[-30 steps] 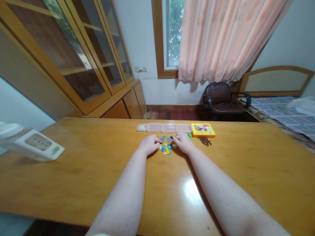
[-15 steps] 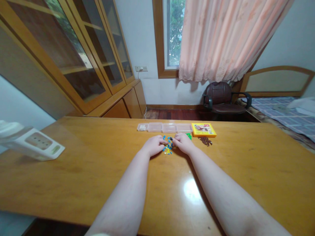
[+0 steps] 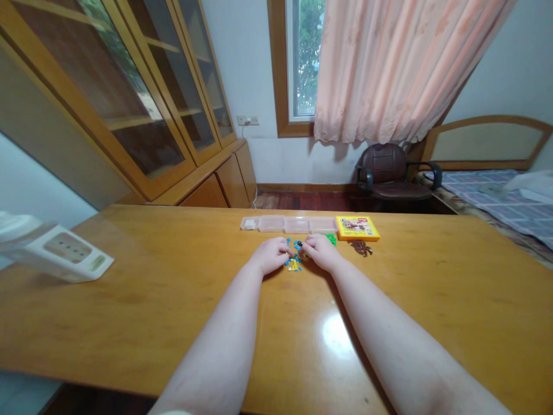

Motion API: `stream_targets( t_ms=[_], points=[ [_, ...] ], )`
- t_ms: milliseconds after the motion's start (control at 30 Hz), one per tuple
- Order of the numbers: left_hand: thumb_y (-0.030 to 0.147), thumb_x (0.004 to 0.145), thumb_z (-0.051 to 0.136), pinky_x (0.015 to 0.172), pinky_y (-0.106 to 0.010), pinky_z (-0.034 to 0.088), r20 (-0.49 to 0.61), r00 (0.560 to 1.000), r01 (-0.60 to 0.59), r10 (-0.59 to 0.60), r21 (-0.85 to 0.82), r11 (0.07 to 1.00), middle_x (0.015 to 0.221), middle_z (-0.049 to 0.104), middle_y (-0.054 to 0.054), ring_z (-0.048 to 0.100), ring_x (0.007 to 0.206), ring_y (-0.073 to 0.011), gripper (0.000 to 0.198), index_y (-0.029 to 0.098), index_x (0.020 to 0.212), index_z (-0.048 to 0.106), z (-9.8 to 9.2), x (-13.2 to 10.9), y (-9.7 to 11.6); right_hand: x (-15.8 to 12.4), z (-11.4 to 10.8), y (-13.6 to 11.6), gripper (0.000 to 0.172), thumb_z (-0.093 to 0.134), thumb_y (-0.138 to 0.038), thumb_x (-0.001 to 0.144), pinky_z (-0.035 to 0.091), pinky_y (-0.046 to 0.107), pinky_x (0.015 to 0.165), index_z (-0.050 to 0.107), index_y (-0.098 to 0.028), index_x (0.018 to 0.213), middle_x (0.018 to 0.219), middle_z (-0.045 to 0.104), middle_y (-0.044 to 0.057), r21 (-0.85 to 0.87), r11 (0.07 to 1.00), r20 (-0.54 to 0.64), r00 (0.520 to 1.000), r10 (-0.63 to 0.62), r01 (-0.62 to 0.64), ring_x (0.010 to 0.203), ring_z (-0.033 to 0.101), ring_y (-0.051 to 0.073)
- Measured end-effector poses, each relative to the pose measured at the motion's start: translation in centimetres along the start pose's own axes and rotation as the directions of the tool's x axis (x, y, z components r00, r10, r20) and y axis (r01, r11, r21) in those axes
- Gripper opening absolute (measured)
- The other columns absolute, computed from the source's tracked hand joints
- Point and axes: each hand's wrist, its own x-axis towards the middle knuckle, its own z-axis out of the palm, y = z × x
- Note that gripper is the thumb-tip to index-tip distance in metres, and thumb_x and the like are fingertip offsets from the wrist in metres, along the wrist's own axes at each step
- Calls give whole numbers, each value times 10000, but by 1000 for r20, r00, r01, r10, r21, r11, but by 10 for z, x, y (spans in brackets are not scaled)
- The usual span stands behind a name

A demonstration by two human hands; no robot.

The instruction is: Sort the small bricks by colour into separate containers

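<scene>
Small blue, yellow and white toy building bricks (image 3: 295, 264) lie in a loose pile on the wooden table (image 3: 181, 271), between my two hands. On the left of the pile, my left hand (image 3: 271, 255) rests with its index finger stretched out to the bricks and its other fingers loosely bent. From the right side, my right hand (image 3: 320, 250) reaches in with its fingers pinched together. A small dark brick (image 3: 300, 244) shows at its fingertips. Partly behind this hand lie green bricks (image 3: 331, 238).
Beyond the pile, clear plastic trays (image 3: 272, 223) stand in a row, ending at a yellow box (image 3: 358, 229). Brown bricks (image 3: 361, 248) lie in front of the box. A white appliance (image 3: 73, 253) stands on the table's left. A chair (image 3: 384, 173) is beyond the far edge.
Both hands stay in almost the same place. The fingers of my right hand have shifted slightly at the pile, and a few dark and blue bricks between the hands look slightly moved or covered.
</scene>
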Motion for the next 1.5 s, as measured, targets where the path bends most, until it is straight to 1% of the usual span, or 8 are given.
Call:
stream_targets(
  t_ms=[200, 367, 533, 767, 867, 1000, 1267, 1500],
  points=[
    [173, 724, 497, 724, -246, 434, 21, 1000, 4, -4, -5, 1000, 791, 626, -14, 566, 756, -143, 277, 228, 816, 752, 0, 0, -4, 1, 1, 1, 366, 442, -292, 921, 348, 250, 675, 741, -186, 739, 656, 595, 28, -11, 1000, 33, 999, -27, 28, 683, 517, 137],
    [196, 730, 493, 730, -251, 432, -18, 998, 56, -56, 19, 998, 798, 616, -12, 561, 752, -143, 258, 222, 774, 746, -3, -1, -4, 0, 0, 0, 394, 439, -295, 920, 341, 251, 662, 711, -162, 667, 645, 580, 31, -26, 999, 21, 999, -38, 39, 671, 501, 135],
    [204, 735, 491, 720, -246, 431, -3, 999, 45, -45, 26, 999, 824, 623, -11, 565, 768, -144, 269, 233, 814, 747, -2, -1, 0, 0, 0, -2, 365, 487, -268, 891, 340, 247, 658, 665, -155, 592, 616, 565, 18, -15, 996, 51, 995, -90, 91, 654, 501, 127],
    [225, 728, 509, 684, -252, 418, -58, 989, 141, -135, 99, 985, 794, 621, -19, 556, 734, -148, 207, 193, 682, 709, -6, -2, 1, 0, -1, -2, 418, 435, -293, 924, 356, 257, 691, 717, -172, 640, 628, 594, 28, -2, 999, 35, 998, -44, 44, 667, 519, 133],
    [216, 722, 494, 681, -252, 418, -67, 992, 112, -108, 62, 992, 764, 611, -23, 550, 724, -149, 213, 178, 642, 688, -8, -2, 2, -1, -2, -3, 378, 450, -276, 917, 354, 251, 692, 736, -186, 687, 641, 583, 21, 22, 996, 51, 995, -83, 82, 690, 520, 133],
    [205, 705, 470, 693, -248, 420, -23, 996, 86, -86, 22, 996, 706, 613, -25, 549, 715, -150, 228, 164, 607, 671, -9, -2, 0, 0, 0, -4, 319, 491, -267, 895, 348, 242, 684, 743, -189, 717, 648, 570, 14, 26, 993, 91, 989, -115, 113, 696, 516, 130],
    [236, 663, 494, 607, -237, 406, 145, 961, 239, -236, -5, 971, 639, 655, -18, 563, 621, -148, 215, 158, 627, 692, -9, -6, -13, 1, 1, 0, 407, 398, -317, 942, 332, 250, 660, 734, -173, 763, 676, 579, 32, -66, 998, 9, 1000, -3, 4, 676, 509, 134],
    [203, 681, 467, 702, -243, 440, 123, 984, 143, -132, -80, 987, 768, 701, -21, 599, 730, -157, 282, 182, 755, 738, -6, -4, -13, 1, 2, 0, 423, 392, -329, 947, 329, 251, 656, 723, -172, 734, 679, 579, 33, -48, 999, 0, 1000, -22, 22, 668, 498, 134]
  ],
)
